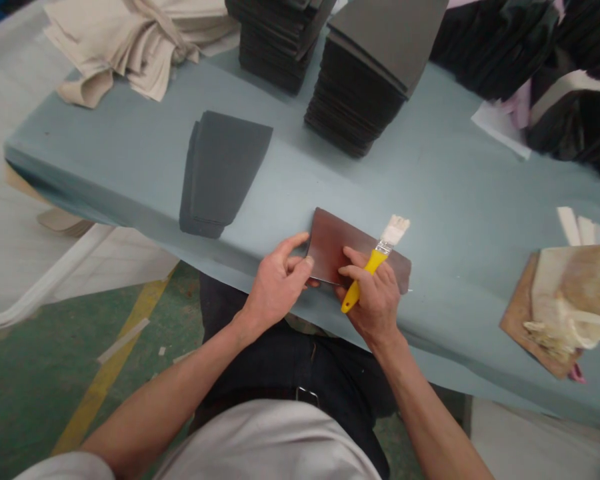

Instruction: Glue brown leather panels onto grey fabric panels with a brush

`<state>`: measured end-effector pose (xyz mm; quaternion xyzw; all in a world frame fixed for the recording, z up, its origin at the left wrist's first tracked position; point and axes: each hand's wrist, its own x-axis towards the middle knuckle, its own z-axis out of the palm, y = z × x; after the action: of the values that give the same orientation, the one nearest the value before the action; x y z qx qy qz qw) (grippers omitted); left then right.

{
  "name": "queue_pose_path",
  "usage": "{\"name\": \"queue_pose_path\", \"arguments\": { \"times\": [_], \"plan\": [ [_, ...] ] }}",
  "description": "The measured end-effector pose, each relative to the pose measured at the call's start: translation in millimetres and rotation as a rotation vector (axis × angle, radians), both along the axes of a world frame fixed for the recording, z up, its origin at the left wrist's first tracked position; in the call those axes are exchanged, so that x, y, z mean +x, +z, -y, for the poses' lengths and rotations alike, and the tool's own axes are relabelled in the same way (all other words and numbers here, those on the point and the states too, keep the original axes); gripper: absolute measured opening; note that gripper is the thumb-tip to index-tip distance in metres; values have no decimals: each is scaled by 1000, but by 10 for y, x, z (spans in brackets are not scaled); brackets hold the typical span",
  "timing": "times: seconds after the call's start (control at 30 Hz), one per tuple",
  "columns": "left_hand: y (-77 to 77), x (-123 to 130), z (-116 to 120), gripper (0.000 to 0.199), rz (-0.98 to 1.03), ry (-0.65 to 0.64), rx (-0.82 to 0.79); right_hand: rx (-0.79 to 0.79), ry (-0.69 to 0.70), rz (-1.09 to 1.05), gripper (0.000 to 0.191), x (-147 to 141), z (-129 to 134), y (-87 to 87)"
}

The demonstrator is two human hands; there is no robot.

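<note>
A reddish-brown flat piece lies at the table's near edge in front of me. My left hand pinches its left end between thumb and fingers. In my right hand is a brush with a yellow handle, its pale bristles pointing up and to the right above the piece. Fingertips of that hand also touch the piece's surface. Left of the piece, a small stack of dark grey panels rests on the table.
Two tall stacks of dark panels stand at the back of the blue-green table. Beige cloth pieces lie back left, black bundles back right. A glue-crusted container sits at the right.
</note>
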<state>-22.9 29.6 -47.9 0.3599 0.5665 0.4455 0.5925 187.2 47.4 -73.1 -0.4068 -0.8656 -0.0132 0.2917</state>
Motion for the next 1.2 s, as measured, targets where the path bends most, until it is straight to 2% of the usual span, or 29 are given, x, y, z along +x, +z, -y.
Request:
{"name": "queue_pose_path", "arguments": {
  "times": [0.1, 0.2, 0.37, 0.53, 0.7, 0.87, 1.2],
  "plan": [
    [35, -13, -1, 63, 46, 24, 37, -9, 4, -49, 13, 16, -25, 48],
    [106, -14, -12, 70, 101, 30, 67, -65, -26, -204, 14, 30, -33, 99],
    [227, 26, -49, 64, 124, -25, 129, -130, -220, -422, 9, -32, -27, 164],
    [243, 105, -94, 57, 147, -62, 160, -134, -341, -464, 11, -80, -23, 203],
    [218, 158, -149, 51, 177, -31, 127, -171, -307, -498, 8, -31, 8, 109],
    [190, 145, -214, 49, 243, -96, 50, -239, -229, -529, 11, -4, 41, 5],
    [115, 147, -230, 50, 376, -126, -23, -224, -168, -517, 16, -4, 50, -19]
  ]
}}
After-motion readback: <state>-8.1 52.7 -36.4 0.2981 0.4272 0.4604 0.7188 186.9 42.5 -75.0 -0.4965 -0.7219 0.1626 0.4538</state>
